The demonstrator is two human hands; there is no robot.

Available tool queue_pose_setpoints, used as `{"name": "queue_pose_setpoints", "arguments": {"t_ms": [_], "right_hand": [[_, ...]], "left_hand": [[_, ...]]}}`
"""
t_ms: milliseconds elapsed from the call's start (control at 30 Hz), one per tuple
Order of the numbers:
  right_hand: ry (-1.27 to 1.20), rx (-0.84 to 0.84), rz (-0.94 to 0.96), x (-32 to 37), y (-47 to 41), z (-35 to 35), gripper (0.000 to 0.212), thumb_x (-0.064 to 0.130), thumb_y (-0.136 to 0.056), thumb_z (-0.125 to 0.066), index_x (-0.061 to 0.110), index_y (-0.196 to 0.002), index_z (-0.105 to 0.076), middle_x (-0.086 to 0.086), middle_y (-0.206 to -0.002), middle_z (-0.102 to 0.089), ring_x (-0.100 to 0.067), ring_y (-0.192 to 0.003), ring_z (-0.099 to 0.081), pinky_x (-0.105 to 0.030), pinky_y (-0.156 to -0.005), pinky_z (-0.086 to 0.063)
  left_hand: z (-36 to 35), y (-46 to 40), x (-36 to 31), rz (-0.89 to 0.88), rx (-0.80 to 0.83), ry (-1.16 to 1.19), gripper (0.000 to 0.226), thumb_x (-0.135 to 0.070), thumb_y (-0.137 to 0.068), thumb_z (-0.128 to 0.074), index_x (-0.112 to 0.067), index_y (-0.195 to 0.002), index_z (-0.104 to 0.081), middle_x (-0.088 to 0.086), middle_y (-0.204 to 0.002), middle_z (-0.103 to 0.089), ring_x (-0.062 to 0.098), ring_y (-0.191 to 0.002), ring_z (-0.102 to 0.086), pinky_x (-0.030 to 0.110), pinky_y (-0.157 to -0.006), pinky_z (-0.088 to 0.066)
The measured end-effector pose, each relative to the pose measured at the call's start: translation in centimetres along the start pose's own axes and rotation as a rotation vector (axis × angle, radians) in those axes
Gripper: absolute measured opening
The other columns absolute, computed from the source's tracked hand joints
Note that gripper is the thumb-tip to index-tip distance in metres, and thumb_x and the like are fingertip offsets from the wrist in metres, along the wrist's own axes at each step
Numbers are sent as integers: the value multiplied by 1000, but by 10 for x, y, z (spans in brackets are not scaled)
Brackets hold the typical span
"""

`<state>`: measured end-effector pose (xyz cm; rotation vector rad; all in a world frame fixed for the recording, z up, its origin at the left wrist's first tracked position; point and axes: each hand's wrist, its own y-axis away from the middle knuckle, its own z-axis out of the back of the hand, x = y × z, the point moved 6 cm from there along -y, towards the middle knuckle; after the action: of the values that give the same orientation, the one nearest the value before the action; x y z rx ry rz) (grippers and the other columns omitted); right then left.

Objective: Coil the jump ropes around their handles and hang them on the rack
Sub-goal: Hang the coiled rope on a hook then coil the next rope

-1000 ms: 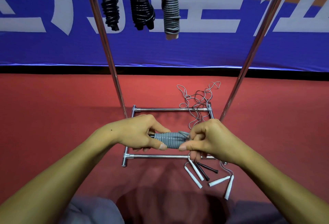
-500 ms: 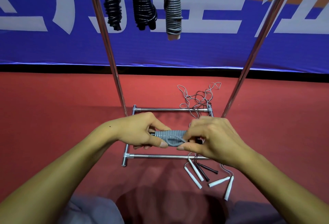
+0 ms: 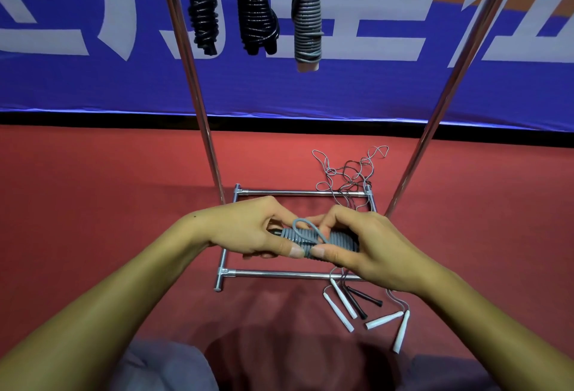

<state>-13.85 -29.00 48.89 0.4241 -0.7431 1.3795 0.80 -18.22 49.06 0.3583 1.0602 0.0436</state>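
A grey jump rope [image 3: 329, 240] coiled around its handles lies crosswise between my hands, above the rack's base. My left hand [image 3: 248, 229] grips its left end, thumb along the near side. My right hand [image 3: 366, 243] grips the right end, thumb pressed on the coils. A small grey loop of rope stands up from the bundle between my fingers. Three coiled ropes hang from the rack at the top: two black ones [image 3: 203, 18] [image 3: 257, 15] and a grey one [image 3: 307, 18].
The chrome rack has two slanted uprights [image 3: 198, 102] [image 3: 441, 117] and a floor frame [image 3: 289, 274]. Loose white and black handles [image 3: 341, 299] lie on the red floor at the front right, their tangled cords [image 3: 351, 170] trailing behind. A blue banner [image 3: 310, 89] spans the back.
My right hand slid left over the bundle and its thumb now presses the coils. A loop of the rope's end has come up on top of the bundle.
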Motion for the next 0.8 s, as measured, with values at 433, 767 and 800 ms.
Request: {"name": "queue_pose_setpoints", "arguments": {"t_ms": [433,767,800], "right_hand": [[126,-279,-28,10,0,5,30,37,-107,-51,41,-137,-51,21,-116,-67,-6,-101,-65,-40,-86,-53],[-635,-500,-193,4,-5,4,23,18,-108,-51,17,-124,-68,-6,-75,-70,-13,-60,-59,-25,-53,-43],[-678,-511,-218,4,-6,1,23,18,-108,-50,14,-123,-67,-6,-72,-71,-13,-57,-58,-24,-51,-42]], "left_hand": [[20,2,-13,-143,-513,205,37,-24,-91,-80,-8,-104,-49,21,-61,-66,28,-39,-53,28,-45,-40],[33,3,-22,-306,-722,23,26,-21,-92,-82,-17,-117,-75,5,-108,-72,22,-97,-72,42,-91,-58],[34,3,-22,-309,-710,50,27,-20,-92,-82,-15,-117,-74,6,-112,-71,21,-103,-72,40,-95,-58]]}}
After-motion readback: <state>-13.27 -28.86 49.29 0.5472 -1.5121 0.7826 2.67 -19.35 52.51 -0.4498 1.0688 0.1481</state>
